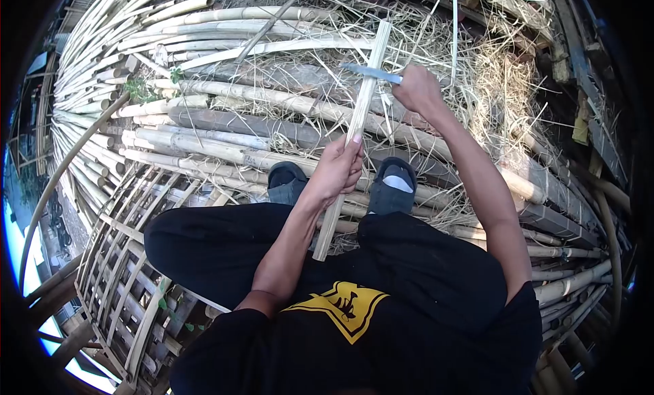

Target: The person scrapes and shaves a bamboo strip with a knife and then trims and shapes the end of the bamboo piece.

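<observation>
A pale, flat bamboo strip (364,102) runs slantwise from near my lap up to the middle of the bamboo pile. My left hand (335,169) is wrapped round its middle, the thumb lying along its face. Further up and to the right, my right hand (417,90) is closed on the handle of a knife (375,73). The knife's blade points left and crosses the strip near its upper end; whether the edge cuts into it I cannot tell. The handle is mostly hidden in my fist.
Long bamboo poles (272,102) lie beneath and beyond my feet, strewn with shavings (487,88). My sandals (393,191) rest on the poles. A woven bamboo lattice (129,272) stands at the lower left, with a curved pole (58,170) beside it. More poles (572,286) lie at the right.
</observation>
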`<state>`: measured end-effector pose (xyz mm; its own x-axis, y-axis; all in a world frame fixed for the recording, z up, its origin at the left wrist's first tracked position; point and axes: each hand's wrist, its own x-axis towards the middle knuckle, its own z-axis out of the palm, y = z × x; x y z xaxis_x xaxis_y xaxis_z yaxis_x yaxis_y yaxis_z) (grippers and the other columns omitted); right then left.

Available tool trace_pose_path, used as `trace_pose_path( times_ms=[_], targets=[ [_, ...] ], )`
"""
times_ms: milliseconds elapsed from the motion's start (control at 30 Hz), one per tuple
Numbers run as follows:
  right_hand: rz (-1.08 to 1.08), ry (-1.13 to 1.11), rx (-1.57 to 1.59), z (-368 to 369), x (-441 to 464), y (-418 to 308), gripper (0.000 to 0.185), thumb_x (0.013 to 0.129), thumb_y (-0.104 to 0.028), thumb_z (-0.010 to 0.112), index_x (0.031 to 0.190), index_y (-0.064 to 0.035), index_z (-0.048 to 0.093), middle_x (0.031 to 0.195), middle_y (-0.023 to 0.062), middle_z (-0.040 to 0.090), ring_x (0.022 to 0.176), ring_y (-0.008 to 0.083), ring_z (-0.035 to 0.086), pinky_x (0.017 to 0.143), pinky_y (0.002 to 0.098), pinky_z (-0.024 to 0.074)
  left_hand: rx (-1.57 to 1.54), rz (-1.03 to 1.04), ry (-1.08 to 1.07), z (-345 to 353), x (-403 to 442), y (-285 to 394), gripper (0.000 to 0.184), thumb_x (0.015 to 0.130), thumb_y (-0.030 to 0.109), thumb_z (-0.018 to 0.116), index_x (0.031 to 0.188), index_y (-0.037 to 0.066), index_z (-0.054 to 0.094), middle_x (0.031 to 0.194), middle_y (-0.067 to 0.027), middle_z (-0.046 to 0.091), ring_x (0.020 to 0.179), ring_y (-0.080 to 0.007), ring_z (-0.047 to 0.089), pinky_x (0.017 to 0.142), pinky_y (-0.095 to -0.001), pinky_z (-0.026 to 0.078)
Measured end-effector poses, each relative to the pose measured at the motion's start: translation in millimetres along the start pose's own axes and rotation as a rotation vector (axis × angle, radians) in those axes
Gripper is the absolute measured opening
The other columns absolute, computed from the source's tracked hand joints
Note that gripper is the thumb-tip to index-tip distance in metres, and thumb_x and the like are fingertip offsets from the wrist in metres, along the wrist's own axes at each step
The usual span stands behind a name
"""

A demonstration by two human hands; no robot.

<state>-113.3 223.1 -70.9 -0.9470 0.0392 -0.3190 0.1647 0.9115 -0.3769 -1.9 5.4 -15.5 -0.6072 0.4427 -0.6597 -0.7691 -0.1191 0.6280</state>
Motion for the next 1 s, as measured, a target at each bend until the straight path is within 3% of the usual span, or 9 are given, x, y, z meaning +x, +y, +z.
trace_pose_path(
  times_ms=[67,200,267,333,533,633,767,833,1000],
  targets=[
    [0.133,-0.024,0.037,-15,18,23,0.028,0.074,-0.018,0.059,0.084,0.0062,0.069,0.081,0.0271,0.067,0.077,0.0408,0.068,0.073,0.0481,0.0546,-0.013,-0.039,-0.006,2,-2,-1,0.032,0.102,0.039,0.044,0.089,0.01,0.045,0.057,0.0053,0.031,0.037,-0.0027,0.023,0.034,-0.0202,0.017],
    [0.426,0.185,0.183,-36,46,92,0.035,0.08,-0.028,0.058,0.083,0.0053,0.069,0.08,0.0252,0.067,0.08,0.0367,0.069,0.072,0.0464,0.0527,0.0,-0.022,-0.053,2,-3,5,0.033,0.102,0.04,0.044,0.09,0.01,0.045,0.057,0.0048,0.031,0.037,-0.0027,0.024,0.033,-0.0201,0.018],
    [0.35,0.177,0.047,-61,30,95,0.037,0.082,-0.031,0.059,0.083,0.0042,0.07,0.077,0.0246,0.068,0.077,0.0352,0.069,0.069,0.0456,0.0524,0.015,-0.002,-0.058,-2,-6,7,0.033,0.102,0.04,0.043,0.09,0.01,0.045,0.057,0.0049,0.031,0.037,-0.0027,0.024,0.033,-0.02,0.018],
    [0.305,0.162,0.102,-58,12,85,0.037,0.083,-0.031,0.058,0.081,0.0045,0.069,0.072,0.0243,0.067,0.071,0.0365,0.068,0.067,0.0445,0.0524,0.003,0.04,-0.022,-6,0,8,0.033,0.103,0.04,0.043,0.09,0.01,0.045,0.057,0.005,0.032,0.037,-0.0025,0.024,0.033,-0.0193,0.019],
    [-0.08,-0.268,0.134,-9,-42,0,0.032,0.079,-0.024,0.061,0.077,0.0074,0.067,0.067,0.0276,0.063,0.068,0.04,0.066,0.069,0.0467,0.0528,-0.055,0.04,0.001,-8,3,12,0.032,0.103,0.039,0.042,0.092,0.009,0.046,0.058,0.0041,0.035,0.036,-0.0026,0.025,0.032,-0.0189,0.019],
    [-0.205,-0.188,0.202,15,-53,-20,0.027,0.075,-0.018,0.061,0.067,0.0076,0.064,0.057,0.0252,0.058,0.059,0.04,0.063,0.063,0.0457,0.0509,-0.058,0.031,-0.008,-8,5,9,0.031,0.103,0.039,0.042,0.093,0.01,0.046,0.058,0.0038,0.035,0.036,-0.0029,0.025,0.032,-0.0194,0.018],
    [-0.249,-0.154,0.147,8,-58,-33,0.025,0.073,-0.017,0.06,0.066,0.0066,0.065,0.058,0.0254,0.059,0.059,0.0404,0.063,0.062,0.0454,0.0518,-0.068,0.025,-0.001,-10,6,7,0.031,0.103,0.039,0.043,0.092,0.01,0.046,0.058,0.0038,0.034,0.036,-0.0032,0.025,0.032,-0.02,0.018],
    [-0.201,-0.244,0.072,5,-51,-34,0.03,0.072,-0.022,0.063,0.074,0.0073,0.067,0.07,0.028,0.064,0.07,0.0425,0.066,0.07,0.0476,0.0542,-0.057,0.02,-0.006,-8,8,7,0.031,0.102,0.039,0.043,0.092,0.01,0.046,0.058,0.0039,0.033,0.036,-0.0032,0.024,0.032,-0.02,0.017],
    [-0.171,-0.162,0.026,26,-28,-21,0.025,0.069,-0.022,0.065,0.069,0.003,0.068,0.065,0.0251,0.064,0.065,0.0399,0.066,0.064,0.0455,0.0544,-0.079,0.004,0.005,-10,11,2,0.031,0.102,0.04,0.045,0.091,0.01,0.045,0.058,0.0042,0.032,0.037,-0.0032,0.024,0.032,-0.0201,0.017]
  ],
)
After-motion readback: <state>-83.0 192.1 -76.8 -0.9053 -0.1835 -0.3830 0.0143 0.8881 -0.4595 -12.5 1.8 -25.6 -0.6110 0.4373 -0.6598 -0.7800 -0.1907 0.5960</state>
